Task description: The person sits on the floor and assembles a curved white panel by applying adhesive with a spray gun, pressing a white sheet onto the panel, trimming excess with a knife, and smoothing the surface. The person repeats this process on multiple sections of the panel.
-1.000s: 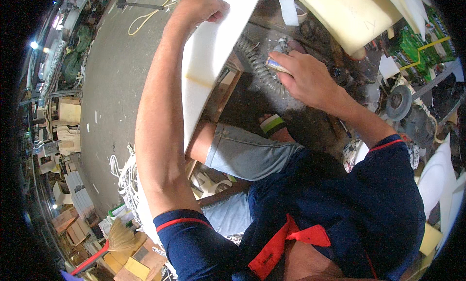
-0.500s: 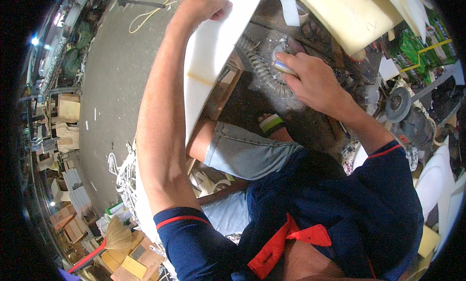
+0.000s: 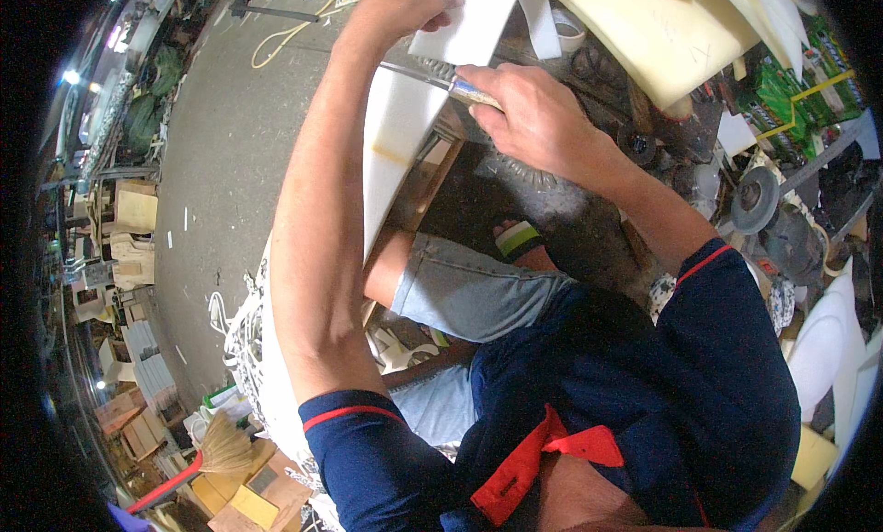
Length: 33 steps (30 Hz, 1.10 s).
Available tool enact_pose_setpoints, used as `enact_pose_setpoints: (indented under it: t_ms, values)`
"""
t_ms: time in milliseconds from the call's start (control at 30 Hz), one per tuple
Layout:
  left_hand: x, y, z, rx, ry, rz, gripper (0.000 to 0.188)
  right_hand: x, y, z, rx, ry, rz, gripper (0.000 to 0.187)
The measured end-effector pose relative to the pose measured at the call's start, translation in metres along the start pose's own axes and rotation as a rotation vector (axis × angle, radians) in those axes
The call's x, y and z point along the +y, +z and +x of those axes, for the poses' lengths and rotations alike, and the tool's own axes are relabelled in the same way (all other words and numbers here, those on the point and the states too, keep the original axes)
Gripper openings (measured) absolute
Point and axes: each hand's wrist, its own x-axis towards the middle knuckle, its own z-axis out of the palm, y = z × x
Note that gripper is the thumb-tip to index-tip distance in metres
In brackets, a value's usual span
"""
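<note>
The grey floor is taking the biggest area, on the left side. Large yellow sheets are lying at the upper right, well apart from both hands. The white foam strip is stretching through the middle, alongside the left forearm, and a brown wooden frame is showing at its right edge. A gap is separating its near part from its far part; whether they are joining somewhere, I cannot tell. The left hand, partly outside the view, seems to be gripping the far part with bent fingers. The right hand is gripping the handle of a knife; its thin blade is lying along this gap, pointing toward the left forearm. The main danger, I judge, is coming from a slip: if the foam is yielding suddenly, the blade could be reaching this arm. Uneven pulling could be making a crooked edge.
</note>
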Motion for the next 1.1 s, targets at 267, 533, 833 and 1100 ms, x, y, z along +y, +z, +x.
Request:
enact_pose_setpoints:
  t_ms: [267,533,833,1100]
  values:
    - [0.078,0.105,-0.051,0.384,0.873,-0.092,0.030,0.051,0.004,-0.133,-0.021,0.262,-0.058,0.035]
    - [0.130,0.264,-0.167,-0.431,0.507,-0.446,0.023,0.133,0.009,-0.405,-0.325,0.689,-0.141,0.034]
    - [0.040,0.227,-0.198,-0.143,0.216,-0.335,0.036,0.210,0.035,-0.539,-0.494,0.877,0.134,0.037]
    - [-0.006,0.128,-0.276,0.525,0.132,-0.196,0.030,0.239,0.044,-0.513,-0.973,0.658,-0.249,0.042]
